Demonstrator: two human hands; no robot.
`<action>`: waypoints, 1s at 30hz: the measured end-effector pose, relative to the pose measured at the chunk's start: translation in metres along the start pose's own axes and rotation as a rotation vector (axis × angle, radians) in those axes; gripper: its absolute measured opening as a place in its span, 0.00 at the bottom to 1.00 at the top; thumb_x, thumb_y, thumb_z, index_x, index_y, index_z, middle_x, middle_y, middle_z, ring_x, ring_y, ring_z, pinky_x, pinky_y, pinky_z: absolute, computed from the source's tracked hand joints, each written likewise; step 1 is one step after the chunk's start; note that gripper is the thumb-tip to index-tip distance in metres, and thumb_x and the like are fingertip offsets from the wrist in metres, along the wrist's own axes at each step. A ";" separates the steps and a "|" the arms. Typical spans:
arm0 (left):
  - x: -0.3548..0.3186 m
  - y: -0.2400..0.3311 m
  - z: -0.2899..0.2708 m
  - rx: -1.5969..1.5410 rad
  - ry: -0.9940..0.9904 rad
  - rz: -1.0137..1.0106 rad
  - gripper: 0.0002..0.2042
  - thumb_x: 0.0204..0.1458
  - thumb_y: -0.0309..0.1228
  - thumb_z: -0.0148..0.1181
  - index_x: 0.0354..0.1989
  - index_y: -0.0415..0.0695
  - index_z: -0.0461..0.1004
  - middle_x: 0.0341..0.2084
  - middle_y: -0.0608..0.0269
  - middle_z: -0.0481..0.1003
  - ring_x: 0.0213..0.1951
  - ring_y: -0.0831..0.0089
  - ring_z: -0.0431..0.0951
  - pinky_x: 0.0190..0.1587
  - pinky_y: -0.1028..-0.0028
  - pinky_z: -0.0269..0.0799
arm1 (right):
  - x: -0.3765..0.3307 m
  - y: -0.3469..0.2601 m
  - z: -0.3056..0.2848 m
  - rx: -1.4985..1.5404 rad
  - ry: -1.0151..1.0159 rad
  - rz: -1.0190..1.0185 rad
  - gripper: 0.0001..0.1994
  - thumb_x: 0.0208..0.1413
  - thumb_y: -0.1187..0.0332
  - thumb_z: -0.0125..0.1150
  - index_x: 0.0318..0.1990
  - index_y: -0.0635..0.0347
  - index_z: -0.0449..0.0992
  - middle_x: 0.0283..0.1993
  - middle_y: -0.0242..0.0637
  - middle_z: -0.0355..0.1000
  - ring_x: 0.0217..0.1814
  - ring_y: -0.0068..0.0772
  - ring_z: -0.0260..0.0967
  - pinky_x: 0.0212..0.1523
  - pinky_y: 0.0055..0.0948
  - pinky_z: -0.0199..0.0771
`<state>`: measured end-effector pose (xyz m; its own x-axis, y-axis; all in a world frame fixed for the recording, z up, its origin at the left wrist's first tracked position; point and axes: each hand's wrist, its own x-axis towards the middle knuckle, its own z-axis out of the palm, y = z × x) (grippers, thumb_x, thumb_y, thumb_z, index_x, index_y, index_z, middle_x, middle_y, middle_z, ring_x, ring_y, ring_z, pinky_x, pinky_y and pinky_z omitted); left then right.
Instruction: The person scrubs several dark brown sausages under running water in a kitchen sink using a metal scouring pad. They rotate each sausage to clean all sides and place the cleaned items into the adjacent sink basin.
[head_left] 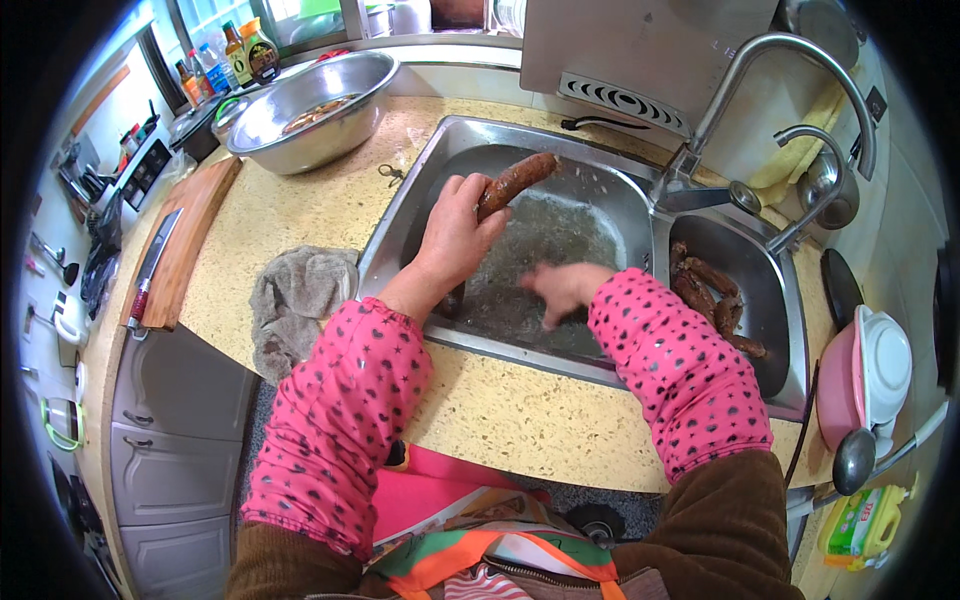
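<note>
My left hand (455, 235) grips a long reddish-brown sausage (515, 182) and holds it above the water in the left basin of a steel sink (400, 225). My right hand (560, 290) is low in the same basin, in or just over the water, blurred; whether it holds anything I cannot tell. Both forearms wear pink spotted sleeve covers. Several more sausages (712, 295) lie in the smaller right basin.
A bent tap (770, 55) rises behind the sink. A grey rag (298, 300) lies on the speckled counter left of the sink. A big steel bowl (310, 105) stands at the back left, a wooden cutting board with a knife (150, 265) further left. A pink pot (860, 375) sits at right.
</note>
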<state>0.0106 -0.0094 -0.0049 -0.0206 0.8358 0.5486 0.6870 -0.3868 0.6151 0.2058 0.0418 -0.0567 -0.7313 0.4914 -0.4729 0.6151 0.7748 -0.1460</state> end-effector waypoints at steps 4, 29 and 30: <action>0.003 -0.003 0.002 -0.027 0.053 0.014 0.19 0.48 0.29 0.65 0.49 0.42 0.70 0.38 0.52 0.70 0.38 0.54 0.70 0.44 0.62 0.68 | 0.011 -0.001 -0.008 0.079 -0.084 0.057 0.30 0.49 0.70 0.62 0.61 0.62 0.62 0.54 0.54 0.71 0.58 0.53 0.68 0.55 0.43 0.71; 0.004 0.019 0.000 -1.137 -0.308 -0.755 0.14 0.65 0.43 0.42 0.36 0.47 0.68 0.22 0.65 0.71 0.20 0.75 0.70 0.23 0.74 0.69 | -0.023 -0.036 -0.102 0.050 1.419 -0.043 0.09 0.51 0.76 0.56 0.40 0.62 0.68 0.42 0.46 0.65 0.44 0.52 0.67 0.43 0.41 0.72; 0.003 0.019 0.001 -1.132 -0.338 -0.724 0.15 0.65 0.44 0.42 0.36 0.46 0.68 0.22 0.65 0.71 0.21 0.75 0.70 0.23 0.74 0.69 | -0.025 -0.032 -0.102 0.050 1.464 -0.035 0.09 0.50 0.76 0.56 0.39 0.62 0.68 0.42 0.46 0.65 0.44 0.52 0.67 0.43 0.41 0.72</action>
<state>0.0242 -0.0137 0.0074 0.1708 0.9740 -0.1488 -0.3617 0.2025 0.9101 0.1739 0.0455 0.0486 -0.3669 0.4531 0.8124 0.5778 0.7954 -0.1827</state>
